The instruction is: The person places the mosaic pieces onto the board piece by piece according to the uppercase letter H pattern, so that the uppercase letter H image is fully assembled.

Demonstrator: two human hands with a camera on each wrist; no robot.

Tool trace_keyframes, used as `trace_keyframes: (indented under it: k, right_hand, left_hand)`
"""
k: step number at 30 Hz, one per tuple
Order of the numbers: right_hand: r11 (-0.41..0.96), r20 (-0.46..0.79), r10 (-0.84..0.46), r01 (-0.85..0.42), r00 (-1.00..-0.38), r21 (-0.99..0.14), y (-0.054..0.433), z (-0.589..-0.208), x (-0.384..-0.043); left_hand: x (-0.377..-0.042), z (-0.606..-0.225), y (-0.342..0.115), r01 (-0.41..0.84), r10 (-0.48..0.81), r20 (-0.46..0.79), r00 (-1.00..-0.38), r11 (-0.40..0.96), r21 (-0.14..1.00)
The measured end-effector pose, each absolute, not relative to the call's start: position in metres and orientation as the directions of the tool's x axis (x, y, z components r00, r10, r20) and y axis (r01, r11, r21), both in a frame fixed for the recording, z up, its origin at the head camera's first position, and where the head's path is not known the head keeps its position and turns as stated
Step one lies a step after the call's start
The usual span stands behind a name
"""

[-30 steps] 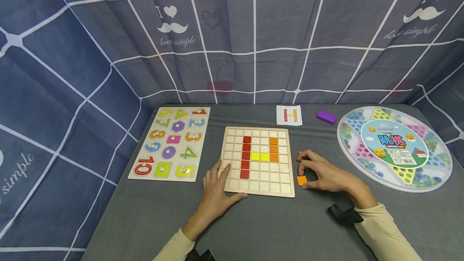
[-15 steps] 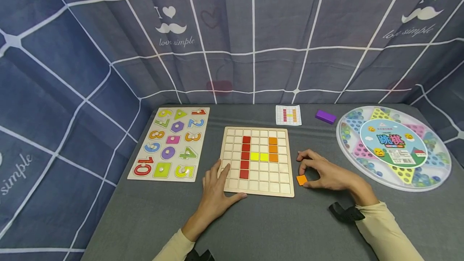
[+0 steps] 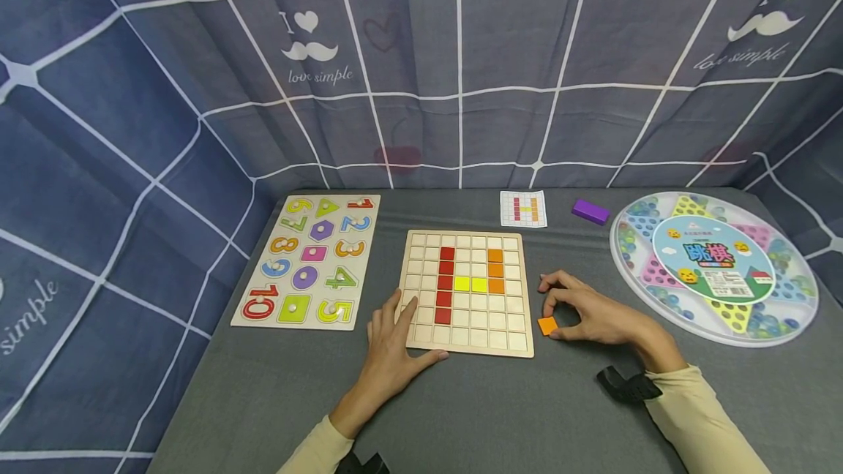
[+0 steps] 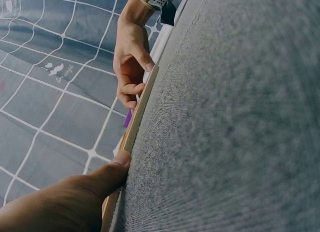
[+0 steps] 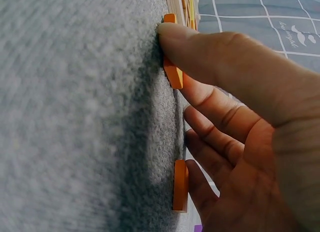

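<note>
A wooden grid board [image 3: 470, 339] lies on the grey cloth with a column of red tiles [image 3: 446, 284], two yellow tiles [image 3: 470, 284] and a short column of orange tiles [image 3: 496, 271] in its cells. My left hand [image 3: 390, 353] spreads over the board's near left corner, its thumb on the front edge and fingers along the left side. To the right of the board, my right hand [image 3: 596, 315] pinches a loose orange square tile [image 3: 547, 325] between thumb and index finger, low at the cloth. Another orange tile [image 5: 180, 186] stands out by its outer fingers in the right wrist view, hidden from the head view.
A number and shape puzzle board [image 3: 306, 265] lies to the left. Behind the grid board are a small pattern card [image 3: 523, 209] and a purple block [image 3: 590, 212]. At the right lies a round Chinese checkers set [image 3: 714, 269]. A grid-patterned curtain [image 3: 421, 130] closes off the back.
The orange tile at the right thumb has turned slightly and sits a little askew. Both hands stay almost in place, and the board holds its position.
</note>
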State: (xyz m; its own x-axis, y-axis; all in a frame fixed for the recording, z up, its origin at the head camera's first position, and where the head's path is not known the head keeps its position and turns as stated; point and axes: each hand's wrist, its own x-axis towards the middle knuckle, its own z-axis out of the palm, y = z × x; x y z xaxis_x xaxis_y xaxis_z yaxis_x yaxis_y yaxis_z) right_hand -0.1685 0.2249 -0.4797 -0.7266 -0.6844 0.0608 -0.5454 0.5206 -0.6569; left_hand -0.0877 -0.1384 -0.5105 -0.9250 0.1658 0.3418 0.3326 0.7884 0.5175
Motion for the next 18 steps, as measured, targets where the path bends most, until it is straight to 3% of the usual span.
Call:
trace_keyframes:
  k: [18]
  right_hand:
    - [0.538, 0.039, -0.672, -0.524, -0.740, -0.660, 0.2241, -0.4806, -0.1680]
  left_hand:
    - [-0.0871, -0.5087, -0.1370, 0.330, 0.164, 0.347, -0.924, 0.800, 0.501]
